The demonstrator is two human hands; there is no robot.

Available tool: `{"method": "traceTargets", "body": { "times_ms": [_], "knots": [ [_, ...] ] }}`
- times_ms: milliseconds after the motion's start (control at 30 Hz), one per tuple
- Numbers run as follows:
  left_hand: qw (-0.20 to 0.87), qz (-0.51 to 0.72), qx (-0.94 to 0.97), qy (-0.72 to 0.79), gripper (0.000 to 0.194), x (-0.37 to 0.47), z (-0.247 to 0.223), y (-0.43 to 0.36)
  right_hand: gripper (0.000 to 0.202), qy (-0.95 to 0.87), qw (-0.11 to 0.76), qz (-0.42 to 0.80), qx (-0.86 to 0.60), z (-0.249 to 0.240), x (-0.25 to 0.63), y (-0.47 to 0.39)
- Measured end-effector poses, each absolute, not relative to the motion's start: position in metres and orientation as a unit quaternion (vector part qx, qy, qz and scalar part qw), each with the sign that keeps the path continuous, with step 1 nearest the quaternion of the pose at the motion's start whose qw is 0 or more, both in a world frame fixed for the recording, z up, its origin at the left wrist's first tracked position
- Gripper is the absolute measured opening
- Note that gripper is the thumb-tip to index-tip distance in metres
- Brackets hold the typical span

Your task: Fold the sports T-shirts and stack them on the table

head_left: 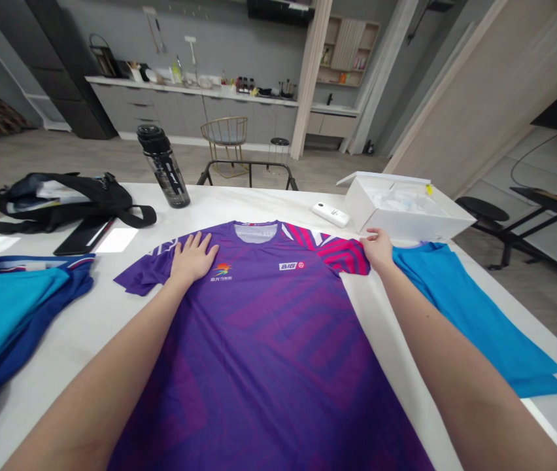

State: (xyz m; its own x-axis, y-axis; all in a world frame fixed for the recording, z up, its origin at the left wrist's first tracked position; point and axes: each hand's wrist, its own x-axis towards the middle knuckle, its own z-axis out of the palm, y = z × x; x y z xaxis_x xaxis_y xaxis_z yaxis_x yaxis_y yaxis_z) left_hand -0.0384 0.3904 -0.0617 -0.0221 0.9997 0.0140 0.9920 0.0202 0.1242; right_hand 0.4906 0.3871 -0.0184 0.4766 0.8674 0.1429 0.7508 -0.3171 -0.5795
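A purple T-shirt (269, 333) with a pink-striped sleeve lies spread out, front side up, collar pointing away from me. My left hand (194, 257) rests flat on its left shoulder, fingers spread. At the other side, my right hand (377, 248) pinches the edge of the pink sleeve between thumb and fingers. A folded blue garment (474, 314) lies just to the right of that hand. Over on the left are more garments, a light blue one (8, 314) on top of a dark blue one (75, 288).
On the white table (239, 196) stand a black bottle (165, 167) and an open white box (401, 206), with a small white device (330, 214) beside it. A black bag (67, 196) and a phone (82, 237) lie at the left. Beyond the far edge is a chair (249, 163).
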Motion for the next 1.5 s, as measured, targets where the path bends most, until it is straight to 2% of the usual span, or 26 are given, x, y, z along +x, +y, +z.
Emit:
{"method": "traceTargets", "body": {
  "times_ms": [67,167,400,633,733,867,1033,1167,1300,1400,1500],
  "knots": [
    [0.037,0.051,0.699,0.712,0.074,-0.039,-0.062,0.390,0.047,-0.519,0.234,0.041,-0.821,-0.019,0.488,0.379],
    [0.038,0.054,0.701,0.711,0.074,-0.038,-0.062,0.390,0.057,-0.547,0.155,-0.002,-0.823,-0.018,0.479,0.360],
    [0.037,0.045,0.702,0.709,0.074,-0.037,-0.061,0.390,0.054,-0.645,0.070,0.016,-0.761,-0.036,0.462,0.326],
    [0.044,0.035,0.696,0.716,0.073,-0.037,-0.060,0.391,0.059,-0.602,0.034,-0.021,-0.797,-0.036,0.473,0.346],
    [0.023,0.037,0.702,0.711,0.071,-0.033,-0.058,0.391,0.055,-0.640,0.053,-0.062,-0.764,-0.028,0.455,0.358],
    [-0.026,0.065,0.746,0.662,0.068,-0.011,-0.052,0.395,0.057,-0.725,0.084,0.067,-0.680,-0.027,0.406,0.376],
    [0.059,0.040,0.747,0.661,0.073,0.024,-0.054,0.412,0.070,-0.681,0.038,0.114,-0.723,-0.037,0.370,0.400],
    [0.059,0.040,0.746,0.662,0.075,0.029,-0.061,0.431,0.075,-0.672,0.024,0.130,-0.729,-0.042,0.374,0.419],
    [0.057,0.047,0.757,0.649,0.074,0.025,-0.062,0.445,0.075,-0.672,0.040,0.120,-0.730,-0.041,0.374,0.423],
    [0.016,0.099,0.774,0.625,0.067,0.026,-0.056,0.439,0.070,-0.679,0.106,0.064,-0.724,-0.038,0.375,0.412],
    [-0.044,0.149,0.785,0.600,0.062,0.034,-0.051,0.413,0.054,-0.670,0.177,-0.027,-0.720,-0.032,0.395,0.389]
  ]
}}
